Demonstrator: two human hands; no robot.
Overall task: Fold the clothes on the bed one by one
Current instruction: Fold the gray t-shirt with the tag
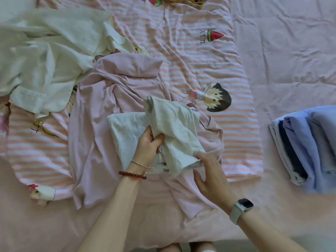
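My left hand (148, 142) is closed around a bunched fold of a pale cream garment (174, 128), thumb on top, and my right hand (209, 171) pinches its lower edge with the fingers only half curled. This garment lies partly folded on top of a spread pink shirt (101, 124) in the middle of the bed (291, 60), over a striped cartoon blanket (209, 60). A crumpled white shirt (49, 60) waits at the far left, and a stack of folded blue clothes (307, 142) sits well apart on the right.
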